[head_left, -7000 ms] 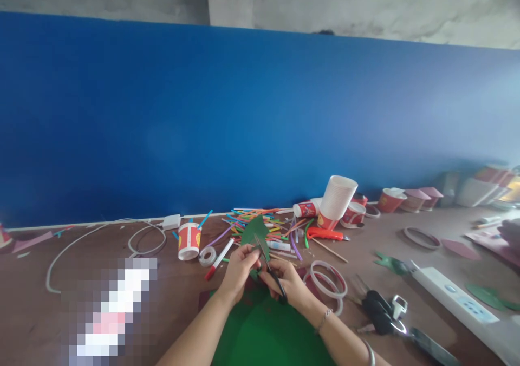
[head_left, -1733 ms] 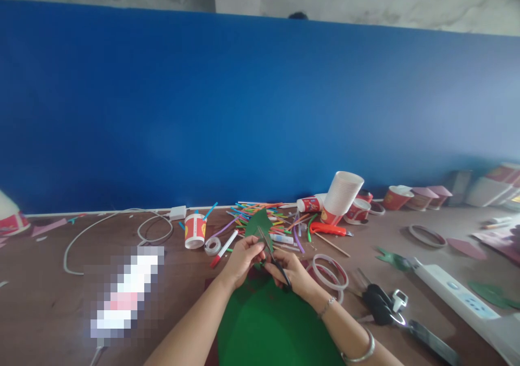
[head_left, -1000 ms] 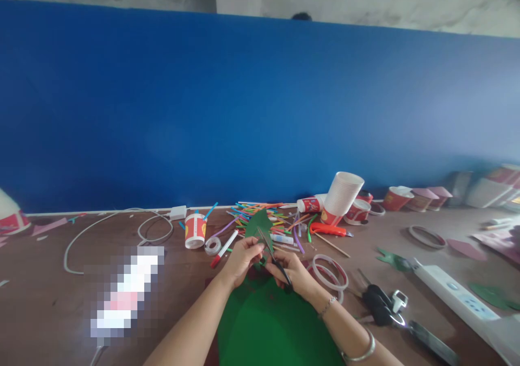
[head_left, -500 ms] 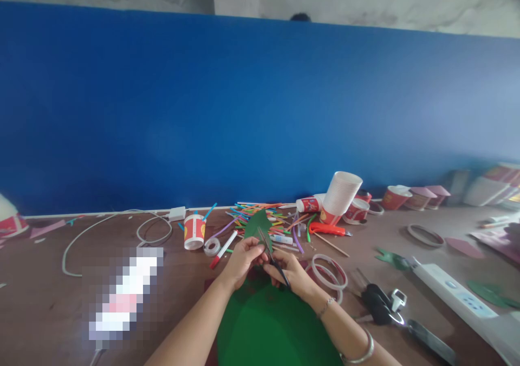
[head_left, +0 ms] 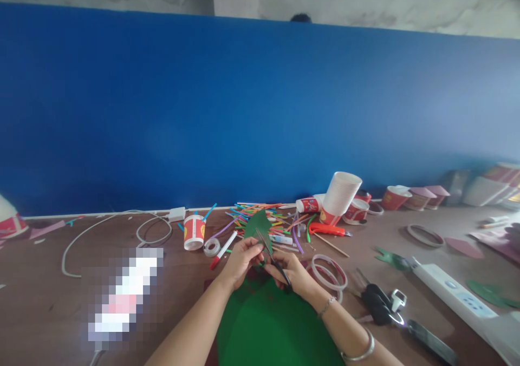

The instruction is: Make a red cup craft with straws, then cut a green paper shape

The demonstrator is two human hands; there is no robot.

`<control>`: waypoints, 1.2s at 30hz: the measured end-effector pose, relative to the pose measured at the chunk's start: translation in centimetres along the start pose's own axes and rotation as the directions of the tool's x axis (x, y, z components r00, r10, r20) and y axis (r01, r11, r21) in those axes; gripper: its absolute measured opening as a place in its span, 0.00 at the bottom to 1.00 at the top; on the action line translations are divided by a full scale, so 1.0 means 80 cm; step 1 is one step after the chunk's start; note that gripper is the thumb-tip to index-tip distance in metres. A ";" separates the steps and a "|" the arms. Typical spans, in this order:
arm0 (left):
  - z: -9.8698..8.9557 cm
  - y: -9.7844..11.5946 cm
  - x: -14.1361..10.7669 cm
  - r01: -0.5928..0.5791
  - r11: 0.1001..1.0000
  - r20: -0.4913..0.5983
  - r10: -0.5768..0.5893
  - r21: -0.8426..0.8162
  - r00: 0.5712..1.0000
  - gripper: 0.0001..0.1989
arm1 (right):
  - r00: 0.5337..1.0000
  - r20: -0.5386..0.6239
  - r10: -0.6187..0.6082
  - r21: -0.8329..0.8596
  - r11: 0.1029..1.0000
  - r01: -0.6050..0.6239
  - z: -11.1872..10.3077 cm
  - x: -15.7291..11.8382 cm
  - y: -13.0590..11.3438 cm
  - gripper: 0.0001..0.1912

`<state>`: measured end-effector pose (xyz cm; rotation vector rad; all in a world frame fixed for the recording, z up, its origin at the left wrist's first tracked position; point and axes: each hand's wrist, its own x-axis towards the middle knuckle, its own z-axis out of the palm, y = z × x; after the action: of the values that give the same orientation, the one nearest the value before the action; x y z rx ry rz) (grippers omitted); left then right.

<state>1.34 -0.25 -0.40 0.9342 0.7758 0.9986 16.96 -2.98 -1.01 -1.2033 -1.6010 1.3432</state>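
Note:
Between thumb and fingers, my left hand (head_left: 242, 259) pinches a pointed piece of green paper (head_left: 257, 226) by its lower part. My right hand (head_left: 291, 271) is closed round the dark handles of a pair of scissors (head_left: 279, 270). Their blades point up and away to the left, lying against the green paper beside my left fingertips; whether they bite into it I cannot tell. Beneath both hands a large green sheet (head_left: 276, 322) lies at the table's front edge, with a dark red edge showing at its left.
Behind my hands lies a heap of coloured sticks (head_left: 244, 214). A red-capped marker (head_left: 223, 250), a tape roll (head_left: 212, 247) and a paper cup (head_left: 194, 232) stand left. Rightward are stacked cups (head_left: 340, 195), an orange cutter (head_left: 328, 229), cup rings (head_left: 328, 272), keys (head_left: 379, 304) and a power strip (head_left: 457, 290).
The scissors and my right fingers have shifted very slightly, and the handles look a little wider apart. My left hand keeps its grip on the green paper.

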 end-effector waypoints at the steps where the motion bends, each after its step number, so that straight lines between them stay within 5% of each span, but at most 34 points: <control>1: 0.000 0.000 0.000 -0.001 1.000 -0.003 0.001 0.001 1.000 0.13 | 1.000 0.004 0.004 0.002 1.000 -0.004 0.000 0.000 -0.001 0.16; 36: -0.011 0.003 0.002 0.010 1.000 0.092 -0.013 0.027 0.996 0.11 | 0.992 0.114 0.060 -0.038 0.998 -0.056 -0.010 -0.003 0.000 0.15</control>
<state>0.56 0.24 -0.57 0.9908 0.7174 0.9307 17.76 -2.96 -0.87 -1.2209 -1.6880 1.4501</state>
